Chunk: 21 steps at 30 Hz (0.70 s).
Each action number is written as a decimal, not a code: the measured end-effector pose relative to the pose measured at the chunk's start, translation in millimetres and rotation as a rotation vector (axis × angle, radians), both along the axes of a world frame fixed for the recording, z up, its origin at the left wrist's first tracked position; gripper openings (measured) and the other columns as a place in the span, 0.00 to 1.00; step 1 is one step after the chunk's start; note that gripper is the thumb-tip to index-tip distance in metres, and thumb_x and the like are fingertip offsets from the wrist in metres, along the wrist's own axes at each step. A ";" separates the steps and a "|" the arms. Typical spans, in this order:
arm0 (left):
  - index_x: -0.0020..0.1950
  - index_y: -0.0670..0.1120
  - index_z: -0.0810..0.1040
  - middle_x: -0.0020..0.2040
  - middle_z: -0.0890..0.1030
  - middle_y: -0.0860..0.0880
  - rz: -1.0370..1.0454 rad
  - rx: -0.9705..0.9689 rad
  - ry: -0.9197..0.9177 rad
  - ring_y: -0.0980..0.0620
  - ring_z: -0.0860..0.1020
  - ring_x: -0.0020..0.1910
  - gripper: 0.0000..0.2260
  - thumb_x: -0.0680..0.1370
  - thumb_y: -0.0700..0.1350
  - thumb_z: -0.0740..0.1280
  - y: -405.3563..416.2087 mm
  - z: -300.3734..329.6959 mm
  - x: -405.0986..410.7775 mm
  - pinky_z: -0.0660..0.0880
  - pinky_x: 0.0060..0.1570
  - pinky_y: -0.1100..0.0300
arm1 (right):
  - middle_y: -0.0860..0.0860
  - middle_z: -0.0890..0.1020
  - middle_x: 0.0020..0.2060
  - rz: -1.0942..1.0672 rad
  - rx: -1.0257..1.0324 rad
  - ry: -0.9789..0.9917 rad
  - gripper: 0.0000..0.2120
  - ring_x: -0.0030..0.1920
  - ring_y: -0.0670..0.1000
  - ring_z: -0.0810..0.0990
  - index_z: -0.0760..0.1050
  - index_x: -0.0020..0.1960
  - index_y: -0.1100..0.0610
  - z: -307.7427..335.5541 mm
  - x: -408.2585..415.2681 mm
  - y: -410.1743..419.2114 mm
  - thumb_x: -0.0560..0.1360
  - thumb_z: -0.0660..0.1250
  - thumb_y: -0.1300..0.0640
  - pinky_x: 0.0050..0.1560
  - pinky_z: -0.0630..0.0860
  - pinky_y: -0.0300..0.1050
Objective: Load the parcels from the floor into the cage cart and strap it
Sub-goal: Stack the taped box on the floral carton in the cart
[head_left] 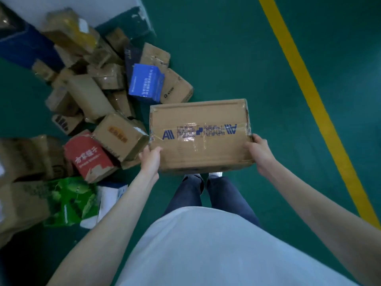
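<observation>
Brown flat rectangular cardboard box (pixel 201 134), glossy clear tape, blue print | left hand (pixel 150 159) grips near-left corner | right hand (pixel 260 154) grips right edge | crumpled cardboard parcel pile (pixel 88 100) on green floor (pixel 226 48)

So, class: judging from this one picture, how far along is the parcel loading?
Done: cannot tell, since no cage cart is in view. In hand: the left hand and right hand hold one taped cardboard box by its ends. Left: a heap of parcels on the floor, plus strapping.

The single head-worn camera looks steeply down from above. It faces the green floor (pixel 226 48), close over the person's own outstretched arms. Its wide angle bends the edges.
</observation>
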<state>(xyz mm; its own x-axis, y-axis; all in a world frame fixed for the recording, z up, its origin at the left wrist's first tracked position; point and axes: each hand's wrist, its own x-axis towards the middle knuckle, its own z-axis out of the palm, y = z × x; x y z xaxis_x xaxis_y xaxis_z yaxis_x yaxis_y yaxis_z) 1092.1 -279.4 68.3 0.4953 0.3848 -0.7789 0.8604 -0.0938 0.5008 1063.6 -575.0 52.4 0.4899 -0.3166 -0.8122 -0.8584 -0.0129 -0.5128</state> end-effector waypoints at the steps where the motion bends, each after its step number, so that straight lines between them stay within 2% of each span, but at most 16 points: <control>1: 0.74 0.48 0.68 0.72 0.63 0.46 0.046 0.003 0.001 0.44 0.69 0.68 0.23 0.78 0.44 0.63 9.1 3.5 -9.1 0.69 0.69 0.43 | 0.56 0.74 0.64 0.029 0.015 -0.010 0.24 0.57 0.54 0.79 0.74 0.65 0.52 7.7 1.2 9.8 0.69 0.63 0.56 0.50 0.77 0.45; 4: 0.75 0.49 0.67 0.72 0.62 0.47 0.215 -0.003 -0.031 0.45 0.67 0.69 0.24 0.78 0.44 0.63 27.7 15.8 -42.9 0.67 0.70 0.44 | 0.53 0.78 0.59 0.157 0.059 -0.046 0.16 0.55 0.53 0.78 0.73 0.61 0.53 25.4 8.7 34.8 0.76 0.59 0.64 0.51 0.76 0.47; 7: 0.73 0.48 0.68 0.70 0.65 0.47 0.385 -0.020 -0.058 0.46 0.69 0.67 0.25 0.75 0.47 0.64 39.0 22.4 -78.8 0.67 0.69 0.43 | 0.52 0.80 0.58 0.330 0.076 -0.069 0.18 0.57 0.55 0.77 0.72 0.64 0.54 34.3 11.1 51.0 0.76 0.58 0.66 0.59 0.74 0.51; 9: 0.68 0.49 0.72 0.67 0.72 0.48 0.487 -0.046 -0.078 0.47 0.74 0.63 0.24 0.72 0.48 0.64 43.7 23.2 -102.4 0.74 0.63 0.47 | 0.52 0.80 0.59 0.429 0.076 -0.067 0.20 0.59 0.56 0.77 0.72 0.65 0.54 36.8 13.2 59.1 0.76 0.58 0.66 0.62 0.73 0.54; 10: 0.66 0.48 0.73 0.63 0.75 0.49 0.583 -0.056 -0.104 0.49 0.76 0.60 0.21 0.73 0.46 0.64 45.9 28.9 -121.5 0.76 0.57 0.52 | 0.52 0.80 0.59 0.508 0.078 -0.064 0.20 0.59 0.56 0.76 0.72 0.65 0.53 39.0 14.1 69.7 0.76 0.58 0.66 0.63 0.73 0.54; 11: 0.64 0.47 0.72 0.59 0.77 0.50 0.622 -0.067 -0.125 0.52 0.77 0.56 0.16 0.76 0.44 0.63 45.4 32.2 -128.9 0.75 0.50 0.58 | 0.52 0.79 0.60 0.535 0.083 -0.064 0.20 0.60 0.56 0.76 0.72 0.65 0.53 39.9 13.5 72.9 0.76 0.58 0.66 0.64 0.73 0.55; 13: 0.62 0.47 0.70 0.54 0.78 0.52 0.751 -0.057 -0.152 0.56 0.77 0.50 0.11 0.80 0.39 0.60 49.0 34.6 -157.5 0.71 0.41 0.63 | 0.52 0.79 0.60 0.654 0.101 -0.065 0.19 0.60 0.57 0.76 0.72 0.65 0.52 42.4 13.5 91.2 0.76 0.58 0.66 0.64 0.74 0.56; 17: 0.64 0.46 0.70 0.55 0.78 0.50 1.002 -0.045 -0.163 0.52 0.77 0.52 0.13 0.80 0.40 0.60 58.4 34.1 -217.8 0.74 0.43 0.58 | 0.52 0.77 0.62 0.869 0.131 -0.068 0.19 0.61 0.56 0.76 0.71 0.65 0.51 46.2 4.8 140.1 0.77 0.59 0.65 0.63 0.74 0.54; 19: 0.63 0.47 0.70 0.54 0.78 0.50 1.103 -0.037 -0.158 0.50 0.76 0.53 0.12 0.80 0.39 0.60 61.5 34.2 -242.0 0.75 0.49 0.55 | 0.52 0.77 0.62 0.941 0.143 -0.077 0.20 0.60 0.54 0.76 0.71 0.67 0.52 48.3 -1.4 163.9 0.77 0.59 0.65 0.60 0.74 0.51; 21: 0.60 0.48 0.70 0.50 0.77 0.52 1.206 -0.026 -0.188 0.52 0.76 0.50 0.09 0.81 0.38 0.59 66.6 34.1 -269.5 0.74 0.51 0.54 | 0.51 0.79 0.60 1.022 0.170 -0.083 0.19 0.57 0.53 0.77 0.71 0.65 0.52 51.2 -12.2 194.1 0.77 0.59 0.66 0.56 0.74 0.47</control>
